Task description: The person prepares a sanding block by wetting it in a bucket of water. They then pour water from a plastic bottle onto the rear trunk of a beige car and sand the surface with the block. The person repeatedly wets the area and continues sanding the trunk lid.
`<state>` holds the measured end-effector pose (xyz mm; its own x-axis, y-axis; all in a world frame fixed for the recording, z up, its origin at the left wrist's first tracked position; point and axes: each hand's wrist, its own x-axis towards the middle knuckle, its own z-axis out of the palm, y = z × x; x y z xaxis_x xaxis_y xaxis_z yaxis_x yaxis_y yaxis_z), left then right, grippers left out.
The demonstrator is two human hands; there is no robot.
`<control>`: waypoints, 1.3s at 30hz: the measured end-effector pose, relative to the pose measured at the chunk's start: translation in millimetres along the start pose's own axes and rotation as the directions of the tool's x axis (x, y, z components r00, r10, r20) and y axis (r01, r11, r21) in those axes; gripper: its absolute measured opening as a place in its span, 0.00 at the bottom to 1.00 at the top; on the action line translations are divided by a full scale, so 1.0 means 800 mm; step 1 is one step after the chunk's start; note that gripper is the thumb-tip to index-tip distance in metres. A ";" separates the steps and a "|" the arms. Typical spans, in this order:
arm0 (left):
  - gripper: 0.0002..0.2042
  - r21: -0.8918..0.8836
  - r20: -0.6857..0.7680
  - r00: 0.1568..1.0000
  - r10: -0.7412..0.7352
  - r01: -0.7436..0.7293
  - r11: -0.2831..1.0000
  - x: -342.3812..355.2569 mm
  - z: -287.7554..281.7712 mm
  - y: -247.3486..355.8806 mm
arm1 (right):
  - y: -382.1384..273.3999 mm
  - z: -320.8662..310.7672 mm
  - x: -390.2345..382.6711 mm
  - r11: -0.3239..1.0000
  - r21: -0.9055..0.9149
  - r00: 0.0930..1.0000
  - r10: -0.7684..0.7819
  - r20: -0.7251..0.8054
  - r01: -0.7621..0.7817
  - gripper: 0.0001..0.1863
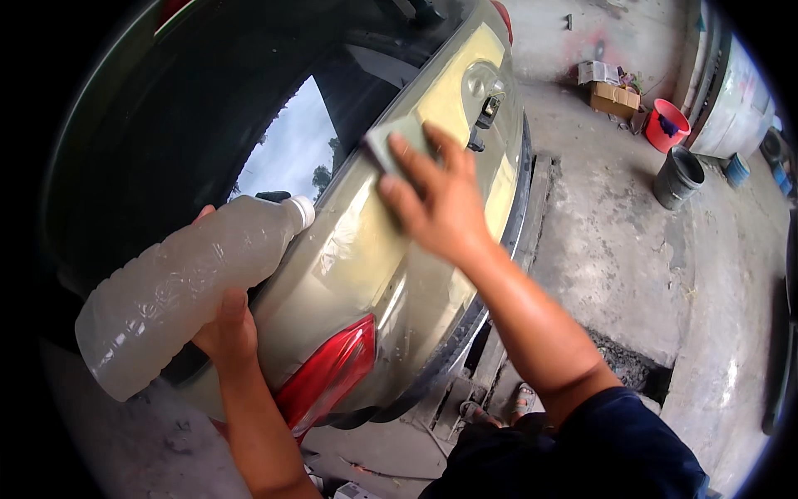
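My left hand (229,328) is wrapped around a large clear plastic bottle (187,283) of cloudy liquid. The bottle lies tilted, its white cap (304,212) up and to the right, over the edge of the car's rear window (287,137). With its fingers spread over the top, my right hand (440,200) presses a flat grey-green sanding block (391,143) against the car's tailgate (353,229). The panel looks wet and shiny near the hand, with pale yellow filler patches (445,96) on it. My palm hides part of the block's underside.
A red tail light (332,374) sits at the car's near corner. Beyond the car are a cardboard box (613,98), a red bucket (667,125) and a dark bucket (679,177). Boards (490,362) and a broken pit edge (632,366) lie by my sandalled feet (522,401).
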<state>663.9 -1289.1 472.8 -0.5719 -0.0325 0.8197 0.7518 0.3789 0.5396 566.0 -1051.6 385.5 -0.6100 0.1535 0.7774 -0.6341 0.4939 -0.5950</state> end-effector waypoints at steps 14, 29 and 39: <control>0.44 0.054 0.029 0.998 0.046 -0.048 0.997 0.006 -0.002 0.002 | -0.001 -0.007 0.036 0.998 -0.047 0.999 0.034 0.031 -0.032 0.24; 0.45 0.101 0.025 0.999 0.042 -0.045 0.994 0.005 -0.007 -0.001 | -0.032 -0.014 -0.004 0.999 -0.051 0.992 -0.008 0.128 0.015 0.25; 0.46 0.063 0.033 0.999 0.041 -0.043 0.997 0.002 -0.005 -0.005 | 0.019 -0.004 0.001 0.998 0.047 0.998 0.037 0.052 -0.040 0.27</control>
<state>661.1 -1294.2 472.3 -0.5513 0.0131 0.8342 0.7533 0.4376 0.4909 557.4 -1041.2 377.4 -0.6571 0.1272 0.7430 -0.6308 0.4469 -0.6343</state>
